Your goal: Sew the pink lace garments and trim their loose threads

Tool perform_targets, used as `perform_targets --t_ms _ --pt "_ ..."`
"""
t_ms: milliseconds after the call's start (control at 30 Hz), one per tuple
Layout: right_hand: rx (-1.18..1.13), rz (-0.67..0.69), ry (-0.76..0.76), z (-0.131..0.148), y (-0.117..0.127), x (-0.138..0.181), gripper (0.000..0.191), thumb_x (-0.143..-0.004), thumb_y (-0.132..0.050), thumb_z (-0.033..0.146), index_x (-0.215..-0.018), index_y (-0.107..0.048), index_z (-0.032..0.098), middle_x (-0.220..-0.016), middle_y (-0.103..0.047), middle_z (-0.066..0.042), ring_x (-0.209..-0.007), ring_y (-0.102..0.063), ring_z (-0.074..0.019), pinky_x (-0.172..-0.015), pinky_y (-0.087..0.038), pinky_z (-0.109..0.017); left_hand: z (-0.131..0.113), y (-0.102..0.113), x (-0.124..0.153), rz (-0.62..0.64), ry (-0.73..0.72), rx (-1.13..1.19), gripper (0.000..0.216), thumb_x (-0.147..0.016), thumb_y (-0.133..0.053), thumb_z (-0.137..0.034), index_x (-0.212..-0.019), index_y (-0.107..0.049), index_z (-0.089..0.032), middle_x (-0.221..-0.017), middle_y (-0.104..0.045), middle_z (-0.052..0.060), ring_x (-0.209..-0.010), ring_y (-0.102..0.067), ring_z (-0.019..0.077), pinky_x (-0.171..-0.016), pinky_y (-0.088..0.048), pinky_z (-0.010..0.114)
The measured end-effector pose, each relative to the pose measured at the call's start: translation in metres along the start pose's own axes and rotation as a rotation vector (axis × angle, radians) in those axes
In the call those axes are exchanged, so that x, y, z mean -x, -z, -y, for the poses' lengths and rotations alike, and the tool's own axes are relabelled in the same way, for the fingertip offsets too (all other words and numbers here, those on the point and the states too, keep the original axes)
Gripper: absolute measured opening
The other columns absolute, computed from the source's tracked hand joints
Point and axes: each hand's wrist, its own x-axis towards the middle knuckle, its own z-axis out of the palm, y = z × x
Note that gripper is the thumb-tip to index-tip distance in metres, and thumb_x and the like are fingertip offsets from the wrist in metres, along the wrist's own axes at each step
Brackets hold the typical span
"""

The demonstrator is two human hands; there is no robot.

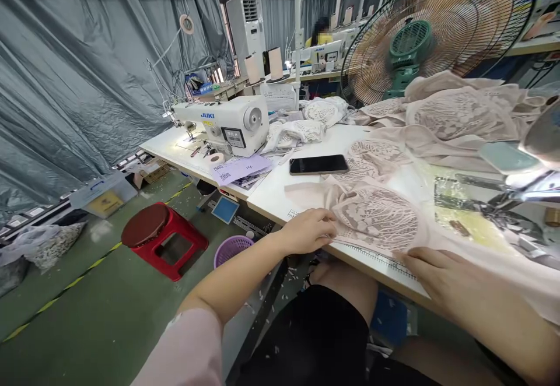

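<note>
A pale pink lace fabric piece [376, 214] lies flat on the white table [280, 190] near its front edge. My left hand [308, 230] rests at the fabric's left edge, fingers curled and pinching the cloth. My right hand [431, 269] lies flat on the fabric's near edge, fingers stretched out and pressing it down. A sewing machine's metal parts [516, 196] stand just right of the fabric, partly blurred.
A black phone [318, 164] lies behind the fabric. A heap of lace pieces [455, 112] and a standing fan [420, 30] are at the back right. A white JUKI sewing machine [227, 120] stands left. On the floor are a red stool [161, 237] and a purple basket [231, 249]. A person sits far back.
</note>
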Motion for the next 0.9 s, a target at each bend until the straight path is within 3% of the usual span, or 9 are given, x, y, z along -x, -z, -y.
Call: perform_targets --t_ms 100,200,300,433,567,667,767,900 --pt "0.010 0.058 0.035 -0.001 0.003 -0.002 0.039 -0.079 -0.037 0.016 -0.093 -0.073 0.022 -0.081 -0.069 -0.010 -0.069 -0.067 -0.0280 -0.055 -0.055 -0.040 0.003 0.005 -0.001 0.029 -0.038 -0.008 0.014 -0.090 -0.059 -0.020 -0.102 -0.066 -0.018 -0.115 -0.066 0.008 -0.108 -0.059 0.0172 -0.101 -0.043 0.029" --pt "0.013 0.111 0.012 0.000 0.007 -0.006 0.035 -0.087 -0.036 0.019 -0.090 -0.070 0.024 -0.082 -0.068 -0.008 -0.071 -0.067 -0.0261 -0.055 -0.053 -0.036 0.000 0.007 0.001 0.017 -0.044 -0.036 0.034 -0.088 -0.063 -0.025 -0.120 -0.059 -0.015 -0.116 -0.065 0.012 -0.111 -0.058 0.0213 -0.099 -0.045 0.034" --pt "0.012 0.159 -0.016 0.002 0.013 -0.011 0.035 -0.093 -0.034 0.022 -0.085 -0.069 0.023 -0.086 -0.068 -0.008 -0.077 -0.067 -0.0253 -0.061 -0.054 -0.035 -0.014 0.002 0.001 -0.069 -0.084 -0.120 0.047 -0.087 -0.064 -0.037 -0.127 -0.054 -0.014 -0.124 -0.061 0.017 -0.118 -0.055 0.0269 -0.099 -0.046 0.041" --pt "-0.007 0.194 -0.013 0.003 0.018 -0.014 0.039 -0.095 -0.033 0.029 -0.093 -0.071 0.020 -0.089 -0.069 -0.009 -0.079 -0.066 -0.0249 -0.065 -0.055 -0.037 -0.040 -0.018 -0.012 -0.134 -0.216 -0.228 0.040 -0.093 -0.055 -0.036 -0.125 -0.054 -0.010 -0.120 -0.063 0.016 -0.117 -0.056 0.0241 -0.099 -0.046 0.037" --pt "-0.015 0.162 -0.005 0.002 0.017 -0.007 0.038 -0.095 -0.032 0.028 -0.100 -0.069 0.018 -0.091 -0.069 -0.011 -0.083 -0.066 -0.0259 -0.067 -0.055 -0.038 -0.056 -0.044 -0.025 -0.157 -0.198 -0.310 0.047 -0.091 -0.058 -0.041 -0.124 -0.055 -0.007 -0.117 -0.063 0.016 -0.109 -0.058 0.0255 -0.088 -0.048 0.036" --pt "-0.025 0.118 0.031 0.003 0.015 0.001 0.034 -0.094 -0.036 0.029 -0.102 -0.066 0.016 -0.093 -0.069 -0.012 -0.084 -0.066 -0.0261 -0.067 -0.056 -0.038 -0.057 -0.058 -0.025 -0.197 -0.173 -0.316 0.039 -0.095 -0.052 -0.039 -0.120 -0.057 -0.010 -0.110 -0.064 0.014 -0.101 -0.059 0.0244 -0.079 -0.046 0.035" --pt "-0.039 0.074 0.084 0.005 0.012 0.007 0.030 -0.095 -0.040 0.033 -0.105 -0.064 0.016 -0.094 -0.068 -0.012 -0.084 -0.065 -0.0255 -0.069 -0.055 -0.038 -0.055 -0.064 -0.023 -0.197 -0.179 -0.311 0.035 -0.099 -0.043 -0.039 -0.117 -0.060 -0.014 -0.102 -0.064 0.010 -0.096 -0.058 0.0220 -0.075 -0.042 0.034" --pt "-0.024 0.018 0.119 0.007 0.006 0.010 0.032 -0.097 -0.046 0.042 -0.107 -0.062 0.017 -0.094 -0.066 -0.011 -0.085 -0.063 -0.0283 -0.069 -0.054 -0.042 -0.052 -0.059 -0.024 -0.183 -0.183 -0.306 0.032 -0.098 -0.046 -0.042 -0.110 -0.064 -0.019 -0.097 -0.063 0.007 -0.093 -0.057 0.0208 -0.071 -0.039 0.033"
